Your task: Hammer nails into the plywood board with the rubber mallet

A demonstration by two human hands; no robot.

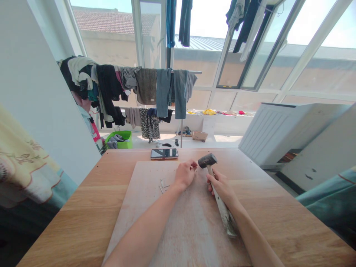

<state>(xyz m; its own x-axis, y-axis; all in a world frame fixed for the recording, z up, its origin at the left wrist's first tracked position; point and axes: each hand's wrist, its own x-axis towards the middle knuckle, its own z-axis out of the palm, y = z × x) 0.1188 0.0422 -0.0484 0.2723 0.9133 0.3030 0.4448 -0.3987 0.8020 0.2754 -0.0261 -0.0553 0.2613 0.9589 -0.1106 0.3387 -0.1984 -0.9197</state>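
Observation:
My right hand (221, 185) is wrapped round the worn, pale handle of a hammer (208, 161). Its dark head is raised above the board, just right of my other hand. With fingertips pinched together, my left hand (185, 173) holds a nail (195, 170) against the pale wooden board (155, 226); the fingers hide most of it. Several loose nails (163, 183) lie on the board, left of my left wrist. A row of small dark dots, holes or nail heads, runs across the board's far part; I cannot tell which.
A phone (164, 154) lies at the far edge of the wooden table (83, 207), just beyond the board. Behind the table are a clothes rack hung with laundry (146, 87), a green basket (126, 138) and windows. A white appliance (280, 129) stands at the right.

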